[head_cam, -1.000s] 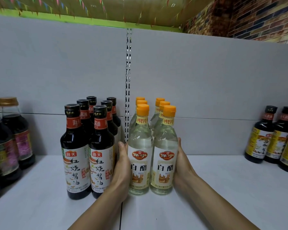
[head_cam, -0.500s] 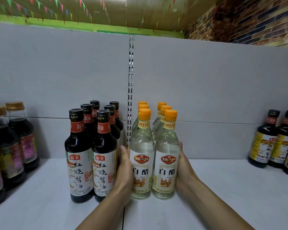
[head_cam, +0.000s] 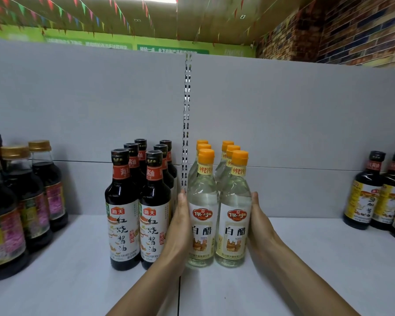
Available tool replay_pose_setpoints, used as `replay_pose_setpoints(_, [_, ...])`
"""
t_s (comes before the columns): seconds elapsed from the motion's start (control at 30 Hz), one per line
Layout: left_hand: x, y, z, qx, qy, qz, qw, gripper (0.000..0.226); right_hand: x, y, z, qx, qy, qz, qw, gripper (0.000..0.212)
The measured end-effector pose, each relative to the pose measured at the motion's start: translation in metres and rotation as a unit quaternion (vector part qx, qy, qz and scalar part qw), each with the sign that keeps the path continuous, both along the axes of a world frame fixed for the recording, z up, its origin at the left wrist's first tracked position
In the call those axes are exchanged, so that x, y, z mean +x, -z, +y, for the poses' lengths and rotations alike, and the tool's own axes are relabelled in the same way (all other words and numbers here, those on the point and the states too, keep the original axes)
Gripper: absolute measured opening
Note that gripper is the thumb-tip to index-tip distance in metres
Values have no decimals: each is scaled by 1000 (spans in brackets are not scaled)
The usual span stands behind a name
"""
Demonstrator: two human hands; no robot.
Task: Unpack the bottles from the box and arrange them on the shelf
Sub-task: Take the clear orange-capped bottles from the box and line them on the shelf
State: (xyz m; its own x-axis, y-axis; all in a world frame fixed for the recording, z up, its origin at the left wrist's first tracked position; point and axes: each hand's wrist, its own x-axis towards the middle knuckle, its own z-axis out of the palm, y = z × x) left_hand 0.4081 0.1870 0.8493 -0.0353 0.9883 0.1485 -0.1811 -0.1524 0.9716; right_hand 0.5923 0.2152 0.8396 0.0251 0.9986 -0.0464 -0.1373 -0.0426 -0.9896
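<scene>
Two rows of clear white-vinegar bottles with orange caps stand upright on the white shelf [head_cam: 306, 258], running back toward the grey panel. My left hand [head_cam: 179, 231] lies flat against the left side of the front left vinegar bottle [head_cam: 201, 224], fingers straight. On the other side, my right hand [head_cam: 259, 226] presses flat against the front right vinegar bottle [head_cam: 234, 224]. The box is not in view.
Dark soy sauce bottles [head_cam: 123, 224] stand in two rows right beside my left hand. Larger dark bottles with gold caps [head_cam: 35, 201] stand at the far left. Yellow-labelled dark bottles [head_cam: 365, 201] stand at the far right. A slotted upright [head_cam: 187, 124] splits the back panel.
Both hands stay pressed on the sides of the front vinegar bottles. Only my view has tilted up a little, so everything sits lower in frame.
</scene>
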Motion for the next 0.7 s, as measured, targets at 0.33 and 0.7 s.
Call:
replay_pose_setpoints(0.33, [-16,25,-41,41,44,141,988,68,5,3,-37,58,13,-49,997,56])
replay_pose_setpoints(0.7, [-22,20,-82,92,-92,240,962,45,1,-11,-85,227,172,-157,946,29])
